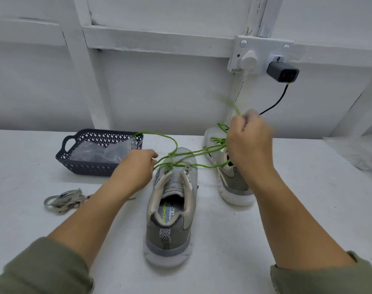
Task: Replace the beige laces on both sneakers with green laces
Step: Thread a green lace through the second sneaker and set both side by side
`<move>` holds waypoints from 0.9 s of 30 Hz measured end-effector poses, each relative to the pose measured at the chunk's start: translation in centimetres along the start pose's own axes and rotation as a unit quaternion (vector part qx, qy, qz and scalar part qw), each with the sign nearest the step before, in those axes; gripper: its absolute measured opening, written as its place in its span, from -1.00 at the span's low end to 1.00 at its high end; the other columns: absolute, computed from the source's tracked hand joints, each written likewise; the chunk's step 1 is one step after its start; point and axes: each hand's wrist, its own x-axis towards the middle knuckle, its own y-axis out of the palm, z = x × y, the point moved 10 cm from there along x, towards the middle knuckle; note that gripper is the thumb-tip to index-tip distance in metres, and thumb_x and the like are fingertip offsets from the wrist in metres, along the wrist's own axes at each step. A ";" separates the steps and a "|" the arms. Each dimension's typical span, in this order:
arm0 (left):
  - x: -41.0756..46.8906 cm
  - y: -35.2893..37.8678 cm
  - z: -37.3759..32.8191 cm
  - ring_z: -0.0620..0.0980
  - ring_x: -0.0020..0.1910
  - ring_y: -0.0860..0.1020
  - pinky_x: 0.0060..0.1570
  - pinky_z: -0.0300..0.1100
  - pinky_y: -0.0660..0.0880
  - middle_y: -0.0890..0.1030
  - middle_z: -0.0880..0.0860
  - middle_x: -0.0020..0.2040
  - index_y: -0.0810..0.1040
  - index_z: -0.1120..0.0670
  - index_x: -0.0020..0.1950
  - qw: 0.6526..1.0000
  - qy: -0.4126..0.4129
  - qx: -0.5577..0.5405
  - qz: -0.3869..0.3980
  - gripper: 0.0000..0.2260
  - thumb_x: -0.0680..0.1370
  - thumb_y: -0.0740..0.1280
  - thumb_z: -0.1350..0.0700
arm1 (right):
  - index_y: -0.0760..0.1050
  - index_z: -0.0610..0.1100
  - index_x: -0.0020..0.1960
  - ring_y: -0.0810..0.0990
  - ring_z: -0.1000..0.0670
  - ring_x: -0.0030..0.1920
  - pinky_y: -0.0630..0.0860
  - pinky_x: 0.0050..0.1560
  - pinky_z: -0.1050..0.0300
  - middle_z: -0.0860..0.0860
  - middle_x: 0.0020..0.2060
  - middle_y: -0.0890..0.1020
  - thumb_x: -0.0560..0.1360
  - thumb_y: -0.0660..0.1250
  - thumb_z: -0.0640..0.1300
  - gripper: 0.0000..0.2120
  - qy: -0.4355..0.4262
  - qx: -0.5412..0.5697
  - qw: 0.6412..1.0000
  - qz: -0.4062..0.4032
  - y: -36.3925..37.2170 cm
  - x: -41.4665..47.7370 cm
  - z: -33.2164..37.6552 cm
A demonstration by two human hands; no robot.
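A grey sneaker (170,213) stands in the middle of the white table, heel toward me, with a green lace (181,154) threaded near its toe end. My left hand (136,166) pinches the lace's left strands beside the shoe. My right hand (250,143) is raised and grips the lace's right strands, whose blurred end sticks up above the fist. Behind that hand stands the second sneaker (227,172), which carries green lacing and is partly hidden. A heap of beige laces (64,201) lies at the left.
A dark lattice basket (85,164) holding clear plastic bags sits at the back left. On the wall a white socket plate (259,54) carries a white plug and a grey charger (282,72) with a black cable. The table's right edge drops away.
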 end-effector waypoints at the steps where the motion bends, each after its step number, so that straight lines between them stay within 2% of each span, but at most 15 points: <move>1: 0.5 0.1 -0.1 0.13 0.13 0.57 0.10 -0.06 0.47 0.63 0.14 0.15 0.55 0.13 0.26 1.000 -0.001 -0.019 -0.003 -0.75 0.63 0.21 0.14 | 0.22 -0.12 -0.29 0.31 0.13 -0.45 0.21 -0.47 0.23 0.02 -0.43 0.33 0.53 0.10 -0.19 -0.79 -0.004 0.037 0.998 -0.046 -1.3 0.2 0.5; 3: 1.6 0.4 -0.1 0.12 0.05 0.61 0.11 -0.03 0.50 0.64 0.13 0.11 0.57 0.15 0.23 0.998 -0.010 -0.065 0.004 -0.77 0.62 0.21 0.16 | 0.22 -0.12 -0.26 0.30 0.11 -0.47 0.20 -0.47 0.21 0.01 -0.45 0.33 0.52 0.12 -0.19 -0.81 -0.023 0.029 0.999 -0.040 -1.0 0.6 1.4; 5: 2.7 0.7 -0.2 0.11 0.01 0.62 0.13 -0.03 0.51 0.64 0.12 0.10 0.58 0.15 0.20 0.995 -0.022 -0.095 0.010 -0.78 0.62 0.22 0.17 | 0.27 -0.14 -0.25 0.31 0.07 -0.43 0.20 -0.46 0.15 0.00 -0.42 0.38 0.51 0.15 -0.16 -0.83 -0.024 -0.046 0.997 0.053 2.2 0.6 1.2; 7: 3.9 1.1 -0.3 0.08 0.02 0.61 0.13 -0.12 0.48 0.65 0.10 0.08 0.61 0.15 0.16 0.994 -0.034 -0.104 0.009 -0.79 0.61 0.24 0.15 | 0.33 -0.17 -0.25 0.36 -0.03 -0.37 0.20 -0.45 0.13 -0.02 -0.39 0.43 0.50 0.16 -0.14 -0.82 -0.001 -0.095 0.985 0.144 5.3 0.3 0.0; 10: 5.1 2.2 -0.4 -0.02 -0.06 0.54 -0.01 -0.23 0.38 0.66 0.07 -0.01 0.66 0.15 0.05 0.993 -0.048 -0.106 0.022 -0.79 0.59 0.30 0.06 | 0.39 -0.22 -0.23 0.35 -0.07 -0.34 0.21 -0.43 0.15 -0.06 -0.35 0.45 0.49 0.15 -0.16 -0.83 0.020 -0.104 0.970 0.221 7.8 -0.6 -1.1; 14: 6.2 4.1 -0.7 -0.06 -0.15 0.54 -0.09 -0.25 0.37 0.60 -0.04 -0.21 0.68 0.08 -0.07 0.988 -0.042 -0.136 0.055 -0.82 0.53 0.39 -0.02 | 0.34 -0.18 -0.25 0.36 -0.07 -0.34 0.25 -0.39 0.14 -0.08 -0.34 0.44 0.53 0.11 -0.18 -0.81 0.059 -0.079 0.961 0.259 9.4 -0.9 -2.3; 17: 6.5 3.7 -0.2 -0.09 -0.18 0.56 -0.14 -0.25 0.37 0.61 -0.07 -0.24 0.63 0.03 -0.16 0.988 -0.047 -0.144 0.029 -0.86 0.53 0.38 0.01 | 0.24 -0.16 -0.34 0.32 -0.05 -0.36 0.26 -0.38 0.14 -0.06 -0.39 0.36 0.56 0.08 -0.20 -0.71 0.089 -0.090 0.951 0.283 10.8 -0.8 -3.9; 20: 6.3 3.6 -0.4 -0.13 -0.27 0.57 -0.19 -0.24 0.39 0.63 -0.11 -0.29 0.62 -0.01 -0.19 0.982 -0.037 -0.184 0.027 -0.83 0.54 0.36 -0.05 | 0.28 -0.12 -0.32 0.40 -0.09 -0.34 0.41 -0.28 0.11 -0.05 -0.37 0.38 0.57 0.06 -0.19 -0.72 0.182 -0.010 0.934 0.306 12.2 -1.5 -5.8; 23: 6.4 4.0 -0.7 -0.17 -0.26 0.59 -0.19 -0.25 0.42 0.65 -0.13 -0.21 0.65 -0.04 -0.11 0.973 -0.048 -0.223 0.039 -0.83 0.49 0.41 -0.13 | 0.32 -0.12 -0.27 0.33 -0.04 -0.43 0.33 -0.36 0.13 -0.07 -0.38 0.37 0.55 0.04 -0.25 -0.77 0.269 0.089 0.904 0.320 13.5 -2.6 -6.5; 25: 6.7 4.7 -0.5 -0.16 -0.20 0.59 -0.17 -0.27 0.43 0.66 -0.10 -0.17 0.67 0.00 -0.07 0.959 -0.076 -0.268 0.045 -0.85 0.47 0.46 -0.05 | 0.35 -0.11 -0.25 0.28 -0.02 -0.46 0.27 -0.37 0.14 -0.05 -0.41 0.36 0.58 0.04 -0.19 -0.75 0.296 0.151 0.889 0.315 14.1 -3.2 -6.4; 27: 6.8 5.0 -0.3 -0.12 -0.20 0.56 -0.12 -0.26 0.41 0.65 -0.04 -0.19 0.67 0.07 -0.08 0.936 -0.110 -0.332 0.039 -0.90 0.48 0.46 0.06 | 0.41 -0.11 -0.21 0.32 0.01 -0.46 0.32 -0.35 0.12 -0.03 -0.41 0.36 0.63 0.06 -0.11 -0.71 0.308 0.207 0.879 0.299 14.5 -3.5 -6.2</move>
